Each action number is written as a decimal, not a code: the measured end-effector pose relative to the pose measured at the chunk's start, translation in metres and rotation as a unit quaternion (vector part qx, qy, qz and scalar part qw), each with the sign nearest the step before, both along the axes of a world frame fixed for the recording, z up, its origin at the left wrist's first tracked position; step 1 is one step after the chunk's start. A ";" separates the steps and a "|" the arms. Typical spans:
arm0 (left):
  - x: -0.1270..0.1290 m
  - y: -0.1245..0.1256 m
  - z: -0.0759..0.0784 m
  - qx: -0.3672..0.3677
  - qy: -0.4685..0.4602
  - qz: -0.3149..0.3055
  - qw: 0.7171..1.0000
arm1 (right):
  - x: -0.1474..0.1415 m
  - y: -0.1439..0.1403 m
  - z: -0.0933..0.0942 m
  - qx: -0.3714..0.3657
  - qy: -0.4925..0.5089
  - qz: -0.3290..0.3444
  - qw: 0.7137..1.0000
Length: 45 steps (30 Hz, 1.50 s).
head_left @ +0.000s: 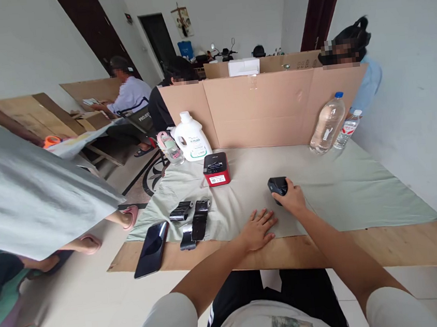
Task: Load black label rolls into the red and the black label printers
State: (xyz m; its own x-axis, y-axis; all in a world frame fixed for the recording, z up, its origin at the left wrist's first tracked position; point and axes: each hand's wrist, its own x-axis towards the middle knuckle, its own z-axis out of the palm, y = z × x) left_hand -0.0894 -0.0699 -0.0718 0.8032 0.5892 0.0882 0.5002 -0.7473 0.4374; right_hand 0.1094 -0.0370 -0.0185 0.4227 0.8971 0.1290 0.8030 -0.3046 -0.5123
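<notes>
My right hand [293,199] grips a small black device [277,186] that rests on the pale green cloth [342,192]. My left hand [257,229] lies flat on the cloth, fingers spread, holding nothing, just left of the right hand. A red and black box-shaped device [216,169] stands further back on the cloth. Two black straps [193,221] lie to the left of my hands. A black phone [151,248] lies on the wooden board's [407,247] left corner.
A white detergent jug [191,136] and small pink-capped bottle [170,149] stand at the back left; two clear water bottles [327,123] lean at the back right. A cardboard screen [259,109] walls the far edge. A person in grey [22,194] stands close on the left; others sit behind.
</notes>
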 end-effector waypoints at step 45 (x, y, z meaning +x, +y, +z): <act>0.044 0.108 0.039 -0.455 -0.067 0.429 0.777 | -0.023 -0.044 -0.045 0.127 -0.135 0.209 0.960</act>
State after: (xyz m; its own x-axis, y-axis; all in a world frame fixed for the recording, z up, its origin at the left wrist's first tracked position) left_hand -0.0453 0.0378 -0.0328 0.0988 0.7697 -0.6307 0.5475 0.4872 0.6804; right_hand 0.0861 -0.0815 -0.0630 -0.0468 0.9062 0.4202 0.9422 0.1798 -0.2828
